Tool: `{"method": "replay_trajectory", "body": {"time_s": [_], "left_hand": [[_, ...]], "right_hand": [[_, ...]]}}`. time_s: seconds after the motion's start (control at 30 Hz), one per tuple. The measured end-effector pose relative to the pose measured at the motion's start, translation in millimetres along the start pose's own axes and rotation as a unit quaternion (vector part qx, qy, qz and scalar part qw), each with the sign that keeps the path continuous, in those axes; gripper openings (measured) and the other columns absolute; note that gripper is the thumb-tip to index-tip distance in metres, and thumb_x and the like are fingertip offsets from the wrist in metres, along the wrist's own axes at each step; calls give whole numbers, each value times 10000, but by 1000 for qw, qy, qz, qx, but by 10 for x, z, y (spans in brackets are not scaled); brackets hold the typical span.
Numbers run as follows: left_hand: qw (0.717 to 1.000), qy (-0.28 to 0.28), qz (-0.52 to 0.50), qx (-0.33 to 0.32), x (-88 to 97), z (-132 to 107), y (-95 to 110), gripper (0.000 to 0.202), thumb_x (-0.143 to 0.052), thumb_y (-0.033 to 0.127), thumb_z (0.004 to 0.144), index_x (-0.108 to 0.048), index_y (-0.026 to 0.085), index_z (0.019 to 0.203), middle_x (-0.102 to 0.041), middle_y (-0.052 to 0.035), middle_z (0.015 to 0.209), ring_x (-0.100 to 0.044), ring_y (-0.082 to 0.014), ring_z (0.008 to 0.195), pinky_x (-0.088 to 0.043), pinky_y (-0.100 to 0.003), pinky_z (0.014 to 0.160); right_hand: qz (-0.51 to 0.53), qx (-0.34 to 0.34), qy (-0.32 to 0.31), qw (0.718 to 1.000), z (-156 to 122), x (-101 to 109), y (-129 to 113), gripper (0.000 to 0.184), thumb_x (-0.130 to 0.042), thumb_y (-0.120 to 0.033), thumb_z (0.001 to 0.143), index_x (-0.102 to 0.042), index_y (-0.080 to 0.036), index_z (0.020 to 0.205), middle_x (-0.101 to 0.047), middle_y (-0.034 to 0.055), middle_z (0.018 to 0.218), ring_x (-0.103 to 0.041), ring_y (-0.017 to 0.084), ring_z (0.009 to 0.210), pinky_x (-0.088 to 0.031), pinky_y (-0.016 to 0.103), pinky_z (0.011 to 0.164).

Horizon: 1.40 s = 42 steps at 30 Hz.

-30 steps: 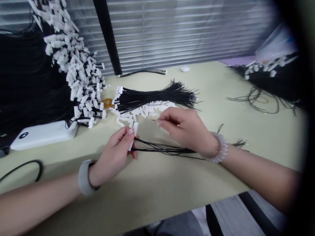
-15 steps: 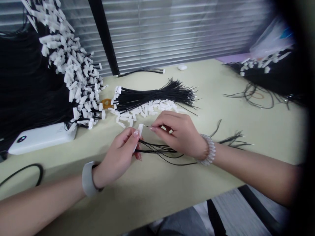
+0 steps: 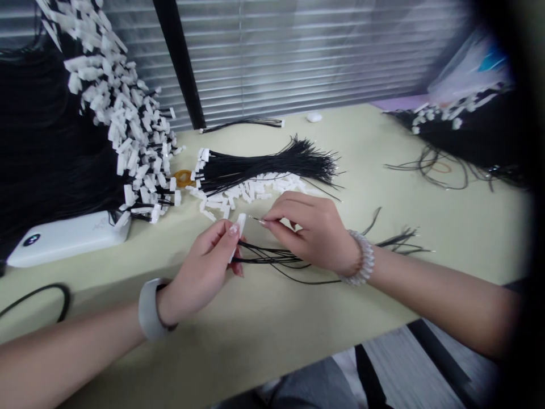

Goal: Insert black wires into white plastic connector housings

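My left hand (image 3: 213, 250) pinches a white plastic connector housing (image 3: 242, 221) between thumb and fingers, its upper end sticking out. Several black wires (image 3: 272, 257) run from the housing to the right, passing under my right hand (image 3: 304, 227). Between the right thumb and forefinger is a thin wire (image 3: 255, 218), whose tip points at the top of the housing; whether it touches is too small to tell. Behind my hands lie loose white connector housings (image 3: 251, 190) and a bundle of black wires (image 3: 255, 167) with white housings on their left ends.
At the left, a large heap of black wires (image 3: 51, 142) with white connectors stands beside a white power bank (image 3: 68, 238). Amber rubber bands (image 3: 183, 178) lie near the bundle. More black wires (image 3: 481, 130) are at the back right, near window blinds (image 3: 323, 51).
Both hands hold nearly the same pose. The wire tip in my right hand sits slightly farther from the housing. The whole view has shifted a little.
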<state>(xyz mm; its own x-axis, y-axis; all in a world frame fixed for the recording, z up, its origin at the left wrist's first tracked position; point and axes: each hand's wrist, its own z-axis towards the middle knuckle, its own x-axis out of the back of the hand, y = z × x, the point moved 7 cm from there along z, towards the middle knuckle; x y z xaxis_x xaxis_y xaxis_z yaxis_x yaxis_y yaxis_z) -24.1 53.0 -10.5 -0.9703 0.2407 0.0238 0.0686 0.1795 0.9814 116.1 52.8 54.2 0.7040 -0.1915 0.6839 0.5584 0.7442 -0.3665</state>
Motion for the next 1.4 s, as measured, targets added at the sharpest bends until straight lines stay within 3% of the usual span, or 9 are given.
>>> {"method": "replay_trajectory", "body": {"time_s": [0.3, 0.5, 0.73, 0.9, 1.4], "left_hand": [[1000, -24, 18, 2, -27, -8, 14, 224, -467, 393, 828, -518, 188, 756, -482, 9, 710, -495, -97, 589, -456, -195, 470], [1000, -20, 18, 2, -22, -10, 26, 236, -464, 408, 824, -511, 188, 753, -482, 17, 659, -497, -95, 545, -452, -199, 465], [998, -38, 40, 5, -26, -14, 23, 254, -437, 422, 831, -504, 188, 758, -466, 20, 628, -508, -109, 557, -466, -217, 489], [996, -53, 67, -2, -47, -19, 29, 262, -413, 419, 844, -490, 187, 749, -469, 23, 631, -506, -97, 546, -457, -211, 506], [974, -123, 185, -54, -161, -80, 56, 227, -379, 347, 860, -467, 201, 709, -468, 17, 595, -430, -108, 521, -382, -205, 454]], "right_hand": [[-45, 20, -30, 998, -26, -55, 10, 149, -483, -203, 823, -627, -174, 797, -598, 23, 738, -527, 117, 698, -392, 231, 585], [-42, 28, -3, 999, -42, 9, -15, 111, -505, -190, 803, -614, -174, 812, -595, 20, 738, -528, 114, 697, -396, 231, 592], [-72, 31, -24, 997, -44, -39, 17, 137, -494, -213, 820, -629, -184, 816, -603, 19, 746, -532, 118, 706, -393, 231, 586], [-123, 68, -22, 990, -54, -22, -42, 149, -494, -217, 826, -635, -184, 793, -609, 20, 759, -535, 114, 699, -393, 227, 579], [-155, 125, -2, 980, -103, -42, -153, 139, -506, -94, 754, -609, -188, 761, -616, 2, 756, -535, 119, 682, -414, 250, 585]]}}
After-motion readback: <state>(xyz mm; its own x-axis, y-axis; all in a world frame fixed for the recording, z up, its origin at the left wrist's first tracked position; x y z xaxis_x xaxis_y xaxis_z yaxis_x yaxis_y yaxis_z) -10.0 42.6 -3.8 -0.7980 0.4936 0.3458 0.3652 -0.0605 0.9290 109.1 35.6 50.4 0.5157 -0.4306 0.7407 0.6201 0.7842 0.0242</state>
